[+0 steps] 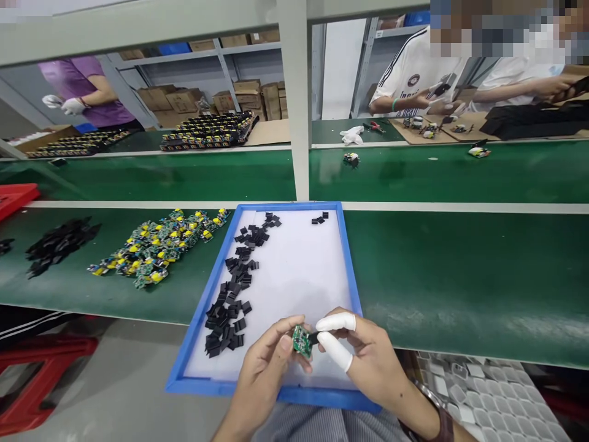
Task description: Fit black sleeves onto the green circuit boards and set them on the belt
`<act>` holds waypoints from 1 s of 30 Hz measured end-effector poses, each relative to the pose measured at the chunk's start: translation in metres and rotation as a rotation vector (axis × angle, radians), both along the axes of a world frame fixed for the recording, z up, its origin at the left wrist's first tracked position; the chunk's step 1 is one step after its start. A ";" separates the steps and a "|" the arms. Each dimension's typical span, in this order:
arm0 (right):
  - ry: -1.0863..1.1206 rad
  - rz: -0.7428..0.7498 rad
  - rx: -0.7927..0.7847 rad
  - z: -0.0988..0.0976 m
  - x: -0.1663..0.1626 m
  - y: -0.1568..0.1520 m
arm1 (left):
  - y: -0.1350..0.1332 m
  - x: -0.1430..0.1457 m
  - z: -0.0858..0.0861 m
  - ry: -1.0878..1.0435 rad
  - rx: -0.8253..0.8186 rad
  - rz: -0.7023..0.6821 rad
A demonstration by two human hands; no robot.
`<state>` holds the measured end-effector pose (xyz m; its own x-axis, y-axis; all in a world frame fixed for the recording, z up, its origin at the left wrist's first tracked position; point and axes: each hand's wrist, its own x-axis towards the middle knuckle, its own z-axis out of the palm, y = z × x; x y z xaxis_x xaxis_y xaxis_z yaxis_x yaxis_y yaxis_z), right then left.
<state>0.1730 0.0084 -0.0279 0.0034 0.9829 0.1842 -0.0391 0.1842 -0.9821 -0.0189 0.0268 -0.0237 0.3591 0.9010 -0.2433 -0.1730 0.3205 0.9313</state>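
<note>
Left hand [269,359]: above the near end of the blue-rimmed tray [202,386]; thumb and fingers pinching one green circuit board [301,342].
Right hand [375,353]: above the tray's near right part; two digits in white finger covers [335,352] pinching a small black piece [313,338] at the board's edge (whether seated or merely touching, cannot tell).
Black strips [62,245]: one loose heap, well left of the tray.
Yellow-topped boards [161,242]: a spread pile, just left of the tray's far half.
Black clips [230,307]: many, scattered inside the tray along its left rim.
Far-corner clips [320,218]: a few, inside the tray at its far right.
Green bench [460,270]: surface running on to the right of the tray.
Step in hand: judged to be bringing the black piece and the board together above the tray.
Next move: would seem to call for a steady left pinch, with the right fingertips lining up the piece and pressing gently, clear of the board's components.
</note>
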 end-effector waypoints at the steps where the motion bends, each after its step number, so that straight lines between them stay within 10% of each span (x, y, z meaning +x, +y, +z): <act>1: 0.011 0.009 0.002 0.000 -0.001 -0.001 | 0.000 0.000 -0.001 -0.015 -0.009 0.006; 30: -0.321 0.197 0.204 0.026 0.010 -0.010 | -0.007 -0.002 0.001 -0.062 0.011 -0.060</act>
